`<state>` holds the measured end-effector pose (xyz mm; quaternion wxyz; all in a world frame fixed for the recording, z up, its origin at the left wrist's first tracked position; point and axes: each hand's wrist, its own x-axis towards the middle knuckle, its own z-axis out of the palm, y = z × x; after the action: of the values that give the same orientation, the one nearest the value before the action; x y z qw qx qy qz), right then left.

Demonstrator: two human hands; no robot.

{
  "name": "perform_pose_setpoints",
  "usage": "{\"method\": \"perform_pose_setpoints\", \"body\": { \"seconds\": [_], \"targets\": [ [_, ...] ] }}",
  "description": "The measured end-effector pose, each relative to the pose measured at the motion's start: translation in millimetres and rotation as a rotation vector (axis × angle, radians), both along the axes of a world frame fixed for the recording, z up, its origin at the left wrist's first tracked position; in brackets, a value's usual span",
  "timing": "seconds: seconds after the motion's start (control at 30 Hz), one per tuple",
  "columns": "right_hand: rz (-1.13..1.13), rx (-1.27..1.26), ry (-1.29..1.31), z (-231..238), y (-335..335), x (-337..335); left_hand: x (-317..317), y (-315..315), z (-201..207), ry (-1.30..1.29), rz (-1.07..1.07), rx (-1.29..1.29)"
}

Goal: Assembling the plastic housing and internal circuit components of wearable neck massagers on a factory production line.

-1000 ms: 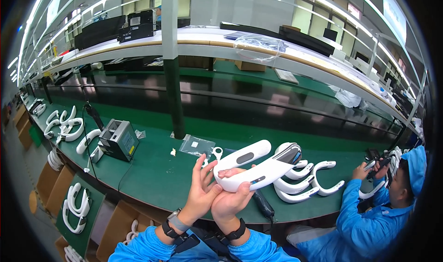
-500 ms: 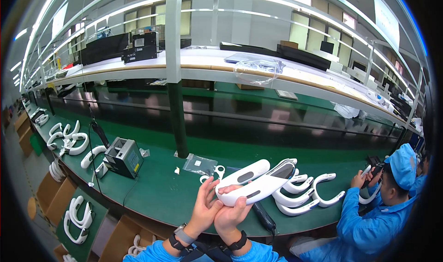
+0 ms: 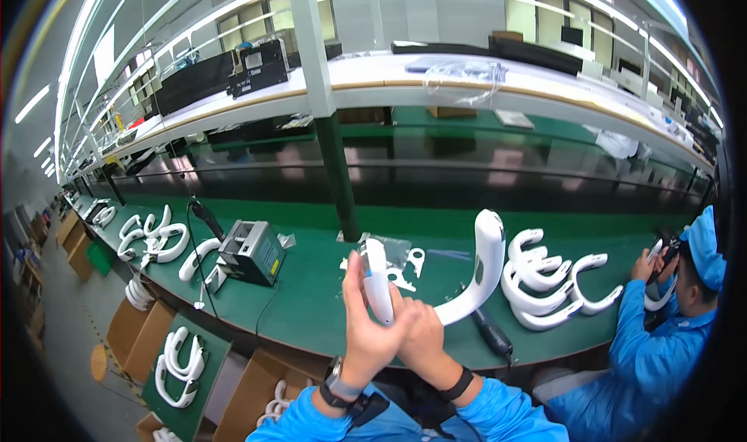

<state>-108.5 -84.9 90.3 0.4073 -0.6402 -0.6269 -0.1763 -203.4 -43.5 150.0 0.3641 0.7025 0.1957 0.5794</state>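
Observation:
A white U-shaped neckband device (image 3: 489, 259) is held in front of me over the green workbench, one arm rising at the right. My left hand (image 3: 369, 329) wraps its fingers round the near left arm of the device. Just beside it, my right hand (image 3: 424, 333) grips the lower curve, its fingers partly hidden behind my left hand. Small white ring-ended plates (image 3: 416, 261) lie behind the device, next to a clear plastic bag (image 3: 389, 249). To the right of my hands rests a black handheld electric screwdriver (image 3: 492, 337).
Several white U-shaped pieces (image 3: 537, 286) lie at the right. A grey box-shaped machine (image 3: 253, 255) and more white pieces (image 3: 167, 243) stand left. A post (image 3: 336, 177) rises behind. Cartons (image 3: 257, 391) sit below the bench. A co-worker (image 3: 669, 325) in blue works at far right.
The device has been turned, so its two arms now stand apart with one pointing up at the right. My right hand has shifted to its curve. The whole view has swung somewhat left.

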Motion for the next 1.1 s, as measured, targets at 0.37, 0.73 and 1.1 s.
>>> {"method": "perform_pose_setpoints", "body": {
  "seconds": [0.37,0.73,1.1],
  "targets": [
    [-0.247,0.656,0.182,16.4,-123.0,56.4,-6.3,45.8,-37.1,-0.130,-0.552,-0.172],
    [0.939,-0.216,0.840,-24.8,-147.6,28.2,62.5,41.5,-63.2,-0.179,-0.507,-0.413],
    [0.373,-0.063,1.557,-98.8,-161.8,25.3,120.3,71.3,-99.7,0.047,-0.982,-0.492]
  ]
}}
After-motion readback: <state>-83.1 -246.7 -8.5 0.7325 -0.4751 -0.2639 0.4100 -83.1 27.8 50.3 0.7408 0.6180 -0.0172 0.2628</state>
